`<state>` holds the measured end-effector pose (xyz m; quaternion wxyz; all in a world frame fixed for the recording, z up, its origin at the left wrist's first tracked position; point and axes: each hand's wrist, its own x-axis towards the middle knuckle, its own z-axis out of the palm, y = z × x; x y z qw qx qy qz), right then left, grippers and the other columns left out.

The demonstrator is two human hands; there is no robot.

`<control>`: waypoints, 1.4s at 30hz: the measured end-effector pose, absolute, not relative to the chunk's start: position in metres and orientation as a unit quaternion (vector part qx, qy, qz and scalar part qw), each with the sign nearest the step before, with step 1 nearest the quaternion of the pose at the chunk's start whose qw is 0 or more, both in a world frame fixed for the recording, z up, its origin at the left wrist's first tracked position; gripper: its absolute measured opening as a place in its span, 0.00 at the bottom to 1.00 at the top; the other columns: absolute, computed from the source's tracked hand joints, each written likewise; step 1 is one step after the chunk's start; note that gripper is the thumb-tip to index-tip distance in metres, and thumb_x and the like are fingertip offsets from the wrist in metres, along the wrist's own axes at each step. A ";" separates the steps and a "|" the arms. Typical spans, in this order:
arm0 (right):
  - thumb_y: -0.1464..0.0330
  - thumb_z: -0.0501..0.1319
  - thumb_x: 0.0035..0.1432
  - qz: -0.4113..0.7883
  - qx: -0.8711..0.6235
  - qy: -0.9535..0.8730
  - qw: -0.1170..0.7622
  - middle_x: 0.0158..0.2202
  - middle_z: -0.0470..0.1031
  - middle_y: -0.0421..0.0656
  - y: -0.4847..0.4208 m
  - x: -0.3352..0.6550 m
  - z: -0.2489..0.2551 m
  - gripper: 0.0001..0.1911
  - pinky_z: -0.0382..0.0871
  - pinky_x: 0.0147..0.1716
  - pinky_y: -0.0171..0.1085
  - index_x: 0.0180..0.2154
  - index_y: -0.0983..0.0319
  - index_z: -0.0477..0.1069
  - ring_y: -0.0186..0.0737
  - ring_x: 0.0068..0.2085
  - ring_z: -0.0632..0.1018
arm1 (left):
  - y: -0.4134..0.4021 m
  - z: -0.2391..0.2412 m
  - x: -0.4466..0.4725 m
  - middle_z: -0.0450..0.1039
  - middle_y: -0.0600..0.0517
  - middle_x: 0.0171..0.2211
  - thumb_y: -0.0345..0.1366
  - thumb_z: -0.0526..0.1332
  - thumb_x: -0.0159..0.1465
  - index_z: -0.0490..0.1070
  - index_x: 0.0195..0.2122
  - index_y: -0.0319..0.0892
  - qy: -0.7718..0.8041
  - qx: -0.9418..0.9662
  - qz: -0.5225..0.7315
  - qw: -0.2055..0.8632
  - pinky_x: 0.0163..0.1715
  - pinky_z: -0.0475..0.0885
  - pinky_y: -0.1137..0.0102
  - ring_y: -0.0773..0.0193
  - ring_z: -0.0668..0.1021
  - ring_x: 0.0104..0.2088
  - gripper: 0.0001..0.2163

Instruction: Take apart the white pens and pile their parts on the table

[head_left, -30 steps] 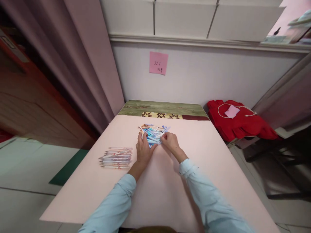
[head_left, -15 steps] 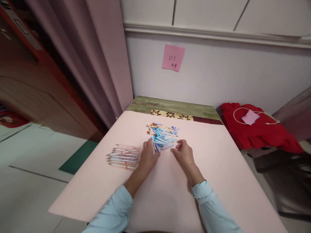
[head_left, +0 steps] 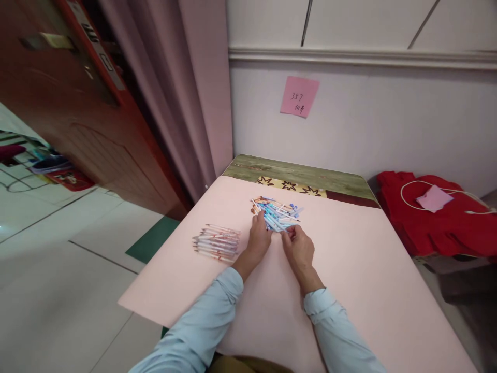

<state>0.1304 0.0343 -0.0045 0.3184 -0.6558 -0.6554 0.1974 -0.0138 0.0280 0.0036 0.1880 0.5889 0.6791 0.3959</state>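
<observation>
On the desk (head_left: 334,176), a heap of pencils (head_left: 216,242) lies at nine o'clock from the left hand (head_left: 258,240), which is half spread, its fingers curved at the left side of a pile of mostly blue pens (head_left: 277,219). This pile is at eleven o'clock from the right hand (head_left: 301,249), whose thumb and fingers are bent near each other; I cannot tell if they pinch a pen. Toward three o'clock, beside the desk, lies a red cloth (head_left: 446,229).

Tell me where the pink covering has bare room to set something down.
Right of the right hand, out to the right edge of the pink covering; also its near-left corner, between pale pens and left sleeve. Crowded: the blue pen pile, left hand alongside.
</observation>
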 end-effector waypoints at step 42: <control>0.59 0.55 0.59 0.296 -0.565 -0.554 0.535 0.34 0.77 0.45 0.039 0.153 0.000 0.22 0.67 0.32 0.35 0.50 0.63 0.74 0.37 0.29 0.71 | -0.035 0.014 -0.022 0.71 0.47 0.47 0.32 0.54 0.66 0.70 0.45 0.45 0.555 0.734 0.384 0.076 0.50 0.73 0.61 0.59 0.75 0.49 0.09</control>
